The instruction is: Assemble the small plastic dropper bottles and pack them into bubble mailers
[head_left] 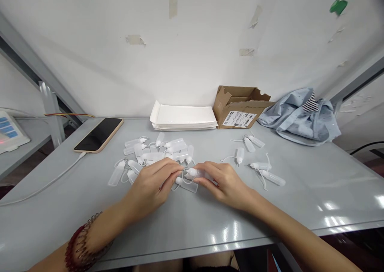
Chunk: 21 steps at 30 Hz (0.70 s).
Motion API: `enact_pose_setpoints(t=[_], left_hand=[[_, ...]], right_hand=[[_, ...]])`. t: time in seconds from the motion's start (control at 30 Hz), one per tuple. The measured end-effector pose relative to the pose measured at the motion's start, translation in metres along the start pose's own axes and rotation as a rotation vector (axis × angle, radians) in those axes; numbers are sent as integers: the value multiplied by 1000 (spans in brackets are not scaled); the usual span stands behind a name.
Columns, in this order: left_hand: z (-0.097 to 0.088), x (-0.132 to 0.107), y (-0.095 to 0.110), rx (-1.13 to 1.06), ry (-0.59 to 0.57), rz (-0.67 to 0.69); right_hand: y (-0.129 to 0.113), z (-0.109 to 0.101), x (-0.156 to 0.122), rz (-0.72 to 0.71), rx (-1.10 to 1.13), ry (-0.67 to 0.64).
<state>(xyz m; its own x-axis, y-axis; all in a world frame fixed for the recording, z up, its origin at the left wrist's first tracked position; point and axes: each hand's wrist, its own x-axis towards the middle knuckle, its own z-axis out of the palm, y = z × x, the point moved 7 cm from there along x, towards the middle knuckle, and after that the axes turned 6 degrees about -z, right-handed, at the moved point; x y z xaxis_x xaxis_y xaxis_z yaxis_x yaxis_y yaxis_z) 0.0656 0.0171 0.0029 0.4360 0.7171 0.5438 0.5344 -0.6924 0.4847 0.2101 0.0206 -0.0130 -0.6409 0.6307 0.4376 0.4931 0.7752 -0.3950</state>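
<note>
A small translucent squeeze bottle (200, 173) with a white top, needle tip and looped cap strap lies sideways between my hands. My right hand (223, 182) is closed around its body, thumb below and fingers above. At the tip end, my left hand (156, 180) pinches with thumb and fingertips; the exact piece between them is mostly hidden. Below the held bottle, another bottle (189, 185) rests on the table. Several like it, such as one bottle (117, 174), form a loose pile by my left hand. A bottle (272, 177) lies among several scattered to the right.
A charging phone (99, 135) lies on the grey table (180, 232) at left. Against the wall are a stack of white envelopes (184, 117), an opened cardboard box (240, 108) and a crumpled light-blue cloth (301, 118). A white cable (54, 180) crosses the left side.
</note>
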Motion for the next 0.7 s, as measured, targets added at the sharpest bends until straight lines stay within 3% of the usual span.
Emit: enact_pose_setpoints(t=[0.5,0.7], left_hand=[[1,-1,2,-107,26,17],[10,-3,-1,-101,-10,16]], right_hand=[[-3,5,0,-85,-28,12],[-3,6,-1,-96,-37,16]])
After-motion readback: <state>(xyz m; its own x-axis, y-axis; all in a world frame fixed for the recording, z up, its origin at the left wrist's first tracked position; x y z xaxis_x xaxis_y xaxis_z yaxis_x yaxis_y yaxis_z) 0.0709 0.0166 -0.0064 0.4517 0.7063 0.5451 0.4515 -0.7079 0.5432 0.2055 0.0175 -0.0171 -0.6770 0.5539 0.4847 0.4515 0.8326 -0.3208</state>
